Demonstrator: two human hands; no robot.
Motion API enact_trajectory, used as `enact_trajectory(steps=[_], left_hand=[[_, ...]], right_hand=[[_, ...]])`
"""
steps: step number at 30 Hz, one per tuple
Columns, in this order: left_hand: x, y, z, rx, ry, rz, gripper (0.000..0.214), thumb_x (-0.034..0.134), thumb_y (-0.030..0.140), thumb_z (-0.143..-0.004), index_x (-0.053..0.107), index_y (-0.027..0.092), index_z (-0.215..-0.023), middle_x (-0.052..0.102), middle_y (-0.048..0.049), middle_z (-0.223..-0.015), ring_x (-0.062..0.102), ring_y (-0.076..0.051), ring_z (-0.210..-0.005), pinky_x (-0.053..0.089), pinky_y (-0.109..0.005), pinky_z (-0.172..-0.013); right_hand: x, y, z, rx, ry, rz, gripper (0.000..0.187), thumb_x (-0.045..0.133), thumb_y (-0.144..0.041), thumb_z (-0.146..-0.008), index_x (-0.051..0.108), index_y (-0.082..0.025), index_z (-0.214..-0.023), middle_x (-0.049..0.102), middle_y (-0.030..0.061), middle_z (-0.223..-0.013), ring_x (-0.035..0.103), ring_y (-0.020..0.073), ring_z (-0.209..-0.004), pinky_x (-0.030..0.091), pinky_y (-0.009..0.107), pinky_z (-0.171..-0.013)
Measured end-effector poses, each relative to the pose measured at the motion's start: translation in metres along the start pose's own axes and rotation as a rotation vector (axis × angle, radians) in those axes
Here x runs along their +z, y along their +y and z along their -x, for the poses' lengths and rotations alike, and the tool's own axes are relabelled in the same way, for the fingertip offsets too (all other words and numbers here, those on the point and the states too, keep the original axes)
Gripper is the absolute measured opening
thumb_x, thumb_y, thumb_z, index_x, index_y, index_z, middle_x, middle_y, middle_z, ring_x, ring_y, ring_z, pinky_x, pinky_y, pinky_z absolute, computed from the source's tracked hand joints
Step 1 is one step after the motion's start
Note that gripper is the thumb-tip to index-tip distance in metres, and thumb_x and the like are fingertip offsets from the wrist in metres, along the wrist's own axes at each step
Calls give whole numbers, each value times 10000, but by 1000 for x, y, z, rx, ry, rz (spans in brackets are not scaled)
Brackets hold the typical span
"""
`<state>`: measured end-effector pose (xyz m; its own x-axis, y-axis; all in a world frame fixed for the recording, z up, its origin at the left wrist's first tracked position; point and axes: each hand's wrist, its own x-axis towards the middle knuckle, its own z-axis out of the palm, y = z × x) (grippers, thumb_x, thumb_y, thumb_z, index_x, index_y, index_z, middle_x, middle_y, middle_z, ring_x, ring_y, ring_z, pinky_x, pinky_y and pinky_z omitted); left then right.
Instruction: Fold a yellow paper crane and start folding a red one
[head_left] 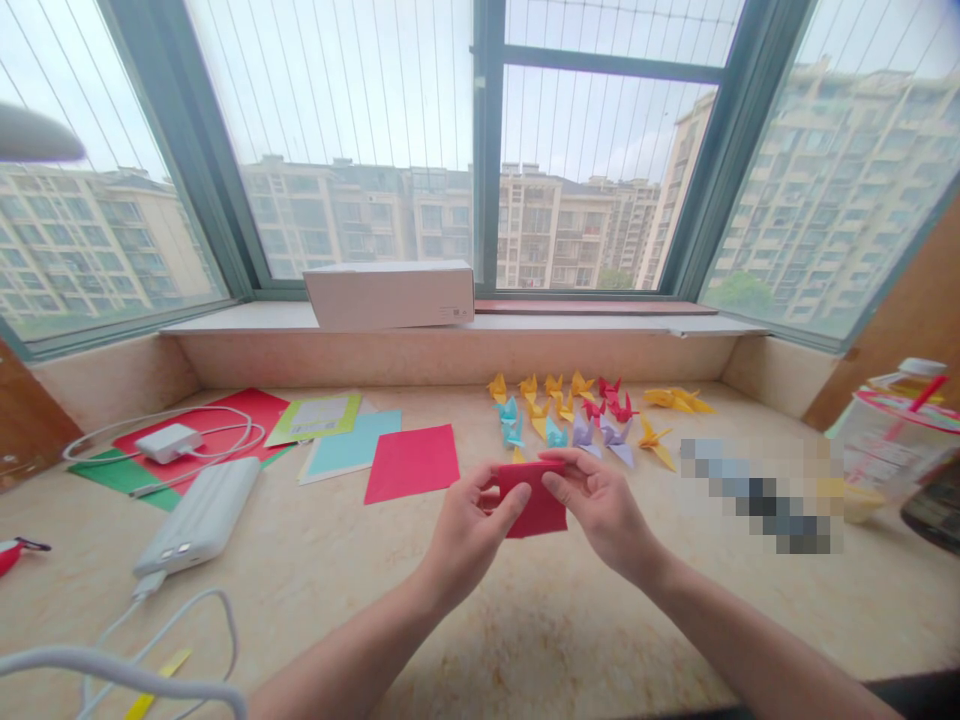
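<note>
Far left, a white charger point(171, 442) with its looped white cable, lying on a red sheet point(251, 412), and just below it a white power bank point(196, 517) on the speckled stone ledge point(450, 625). Next, a pale-blue sheet point(351, 445) and a loose pinkish-red square point(412, 464), both flat. Then the left hand point(474, 535), fingers curled, thumb and fingertips pinching the upper left of a folded red paper point(537, 505), held in the air above the ledge, below a crowd of paper cranes point(562, 410). Beside it, the right hand point(601, 512), thumb and forefinger pinching the upper right. Probably light, thin and soft, quick to crease; safest held at the folded edges between fingertip pads. Far right, a clear plastic cup point(892, 445) with a red straw.
</note>
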<state>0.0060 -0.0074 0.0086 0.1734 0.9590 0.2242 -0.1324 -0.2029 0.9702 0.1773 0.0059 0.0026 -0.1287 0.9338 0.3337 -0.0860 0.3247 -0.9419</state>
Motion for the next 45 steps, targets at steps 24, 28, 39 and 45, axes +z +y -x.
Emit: enact_trajectory(steps=[24, 28, 39, 45], left_hand=[[-11, 0, -1, 137, -224, -436, 373, 488, 360, -935, 727, 127, -768, 684, -55, -590, 625, -144, -521, 470, -221, -523], [-11, -2, -2, 210, -155, -474, 272, 541, 331, -913, 727, 143, -851, 729, -65, -726, 669, -171, -640, 481, -221, -550], [-11, 0, 0, 244, -73, -414, 253, 532, 345, -917, 666, 137, -864, 699, -47, -721, 630, -149, -635, 454, -205, -561], [-13, -1, 0, 264, 66, -521, 342, 505, 398, -927, 589, 153, -704, 560, 20, -546, 480, -93, -495, 335, -185, -481]], right_hand=[[-10, -5, -2, -44, -28, 57, 338, 762, -362, -776, 678, -212, -1067, 752, 61, -966, 686, 209, -885, 543, 329, -787], [-12, -5, -2, -117, 57, 219, 165, 754, -348, -777, 729, -204, -854, 743, 36, -812, 652, 188, -775, 507, 308, -739], [-10, -13, 3, -57, -30, 282, 214, 693, -403, -828, 762, -201, -824, 758, 36, -778, 667, 189, -733, 506, 278, -688], [-7, -7, 4, -50, -194, 360, 343, 555, -445, -921, 754, -179, -835, 731, 38, -769, 642, 195, -736, 484, 285, -684]])
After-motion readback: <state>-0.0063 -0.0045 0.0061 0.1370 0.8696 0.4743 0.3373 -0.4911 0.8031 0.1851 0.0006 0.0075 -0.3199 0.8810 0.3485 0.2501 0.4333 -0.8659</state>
